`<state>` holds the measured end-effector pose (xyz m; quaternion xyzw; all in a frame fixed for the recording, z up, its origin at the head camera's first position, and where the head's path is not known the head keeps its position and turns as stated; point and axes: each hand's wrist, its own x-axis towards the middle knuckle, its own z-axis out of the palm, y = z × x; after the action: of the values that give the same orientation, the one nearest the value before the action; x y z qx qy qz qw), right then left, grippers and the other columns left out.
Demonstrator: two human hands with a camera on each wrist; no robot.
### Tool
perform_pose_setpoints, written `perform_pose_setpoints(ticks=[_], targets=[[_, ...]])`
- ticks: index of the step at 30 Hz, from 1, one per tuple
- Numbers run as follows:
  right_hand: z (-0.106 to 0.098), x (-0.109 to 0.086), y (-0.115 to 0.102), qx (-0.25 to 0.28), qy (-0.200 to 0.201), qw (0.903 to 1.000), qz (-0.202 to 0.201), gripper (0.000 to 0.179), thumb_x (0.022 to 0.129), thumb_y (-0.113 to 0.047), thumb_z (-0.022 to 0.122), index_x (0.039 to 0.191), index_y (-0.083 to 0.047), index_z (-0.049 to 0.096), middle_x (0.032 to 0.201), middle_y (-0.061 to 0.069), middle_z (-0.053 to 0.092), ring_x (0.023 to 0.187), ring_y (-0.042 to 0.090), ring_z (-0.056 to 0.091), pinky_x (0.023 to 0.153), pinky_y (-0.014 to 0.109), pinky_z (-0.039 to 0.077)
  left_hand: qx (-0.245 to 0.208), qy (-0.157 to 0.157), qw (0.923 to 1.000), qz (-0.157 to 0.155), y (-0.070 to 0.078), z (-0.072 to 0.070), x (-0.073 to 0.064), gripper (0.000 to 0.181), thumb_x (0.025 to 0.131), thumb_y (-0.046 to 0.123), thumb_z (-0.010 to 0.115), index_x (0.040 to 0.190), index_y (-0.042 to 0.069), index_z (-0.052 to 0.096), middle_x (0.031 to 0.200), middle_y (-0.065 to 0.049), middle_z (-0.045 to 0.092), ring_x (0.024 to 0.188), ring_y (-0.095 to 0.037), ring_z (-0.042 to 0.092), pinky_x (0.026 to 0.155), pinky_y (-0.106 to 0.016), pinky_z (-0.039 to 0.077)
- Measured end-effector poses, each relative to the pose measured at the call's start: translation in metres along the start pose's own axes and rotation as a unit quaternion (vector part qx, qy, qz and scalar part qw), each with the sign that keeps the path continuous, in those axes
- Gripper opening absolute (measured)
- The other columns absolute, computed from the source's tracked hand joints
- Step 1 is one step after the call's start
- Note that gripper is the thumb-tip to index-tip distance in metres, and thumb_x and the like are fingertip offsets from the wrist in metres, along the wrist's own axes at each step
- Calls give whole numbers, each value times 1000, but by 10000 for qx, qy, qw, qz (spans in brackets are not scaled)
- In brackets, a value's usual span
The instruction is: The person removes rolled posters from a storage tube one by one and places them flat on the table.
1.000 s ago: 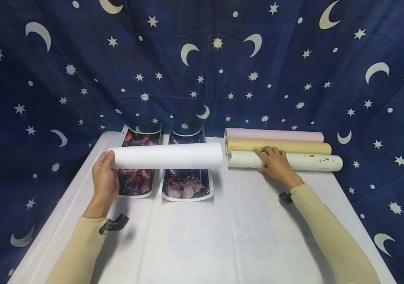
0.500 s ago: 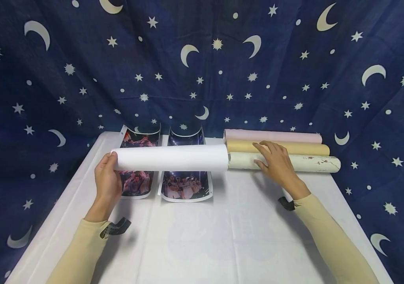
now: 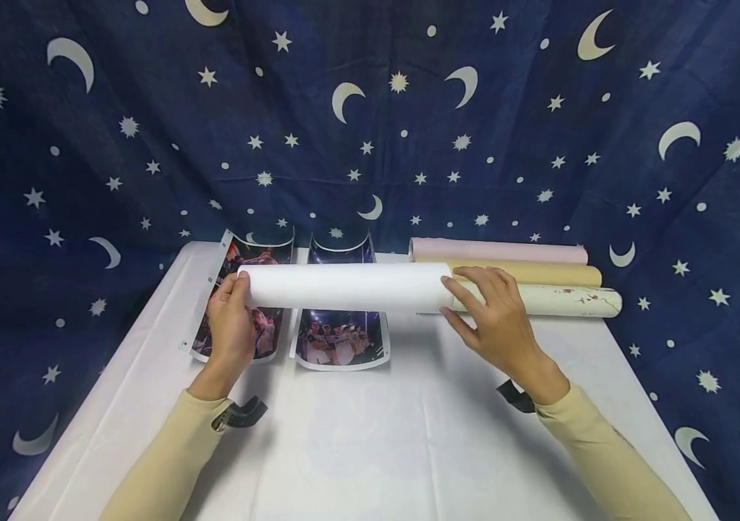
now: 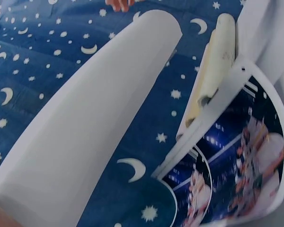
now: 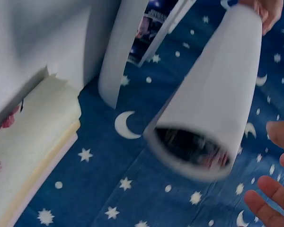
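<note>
A white rolled poster [image 3: 346, 286] hangs level above the table, its plain back outward. At its left end my left hand [image 3: 229, 329] grips it, thumb on the near side. Dark print [image 5: 194, 146] shows inside the tube's open right end in the right wrist view. My right hand [image 3: 500, 322] is beside that end, fingers spread and slightly bent; the right wrist view shows a gap between its fingers [image 5: 270, 198] and the tube. Behind and below the roll, two curling printed posters lie on the table, one on the left [image 3: 265, 336] and one nearer the middle [image 3: 343, 347].
Three rolls lie side by side at the back right: pink [image 3: 506, 250], yellow [image 3: 539, 273] and a cream one with a floral pattern [image 3: 571, 300]. A dark blue cloth [image 3: 370, 145] with moons and stars hangs behind the white table [image 3: 356, 449].
My left hand has carried the rolled poster to the right. My right hand has come off the cream roll and moved left and nearer, to the poster's right end.
</note>
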<state>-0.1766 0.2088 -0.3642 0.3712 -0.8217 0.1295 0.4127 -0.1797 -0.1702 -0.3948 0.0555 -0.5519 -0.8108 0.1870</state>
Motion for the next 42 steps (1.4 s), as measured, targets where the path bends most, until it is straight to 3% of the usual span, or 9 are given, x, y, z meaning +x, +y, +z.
perform_pose_setpoints(ticks=[8, 11, 16, 24, 29, 35, 38, 42], targets=[[9, 2, -20, -465, -570, 9955, -594, 38, 96, -34, 59, 131, -18, 61, 132, 17, 57, 122, 37, 51, 106, 64, 33, -203, -81, 9998, -30, -4, 22, -3, 20, 104, 25, 47, 96, 13, 60, 114, -1, 53, 117, -18, 44, 105, -35, 32], [13, 2, -21, -758, -769, 9916, -712, 46, 91, -32, 67, 135, -21, 57, 137, 15, 54, 128, 37, 48, 108, 65, 32, -169, -122, 9998, -64, -7, 30, -4, 19, 104, 24, 46, 94, 13, 59, 110, 0, 52, 114, -17, 44, 103, -33, 32], [19, 2, -20, -1122, -989, 9870, -595, 66, 79, -26, 81, 139, -24, 53, 142, 15, 50, 131, 38, 45, 109, 65, 32, -12, -336, 9993, -191, -11, 43, -9, 20, 104, 24, 46, 93, 11, 55, 105, 1, 50, 109, -16, 45, 104, -32, 32], [24, -5, -10, -1071, -1092, 9879, -258, 54, 86, -24, 75, 136, -22, 55, 137, 15, 55, 125, 37, 52, 106, 59, 38, -39, -458, 9989, -89, -13, 55, -17, 19, 103, 19, 48, 89, 11, 59, 100, 2, 56, 103, -15, 48, 100, -30, 37], [26, -11, -5, -728, -1044, 9919, -7, 59, 85, -24, 76, 138, -20, 53, 137, 13, 56, 123, 35, 53, 105, 57, 38, -317, -555, 9977, 229, -12, 54, -19, 21, 104, 20, 45, 95, 13, 63, 101, 2, 59, 103, -14, 51, 99, -26, 40], [31, -20, -2, 204, -926, 9910, 945, 66, 83, -26, 77, 142, -16, 50, 135, 10, 57, 122, 32, 54, 104, 54, 37, -558, -569, 9925, 925, -10, 50, -21, 12, 102, 13, 50, 106, 13, 61, 103, -1, 60, 103, -17, 55, 95, -25, 45], [32, -23, -5, 774, -863, 9823, 1472, 66, 84, -23, 76, 143, -16, 49, 135, 11, 57, 121, 33, 56, 98, 54, 42, -535, -672, 9904, 1081, -13, 50, -22, 22, 97, 3, 54, 118, 11, 55, 112, 0, 55, 112, -18, 52, 101, -23, 42], [35, -23, -14, 1634, -915, 9598, 2091, 66, 87, -21, 74, 146, -19, 46, 137, 10, 57, 116, 31, 60, 90, 51, 50, -292, -1342, 9884, 652, -22, 55, -29, 44, 93, -2, 56, 132, 12, 41, 124, 1, 48, 123, -22, 47, 102, -22, 43]])
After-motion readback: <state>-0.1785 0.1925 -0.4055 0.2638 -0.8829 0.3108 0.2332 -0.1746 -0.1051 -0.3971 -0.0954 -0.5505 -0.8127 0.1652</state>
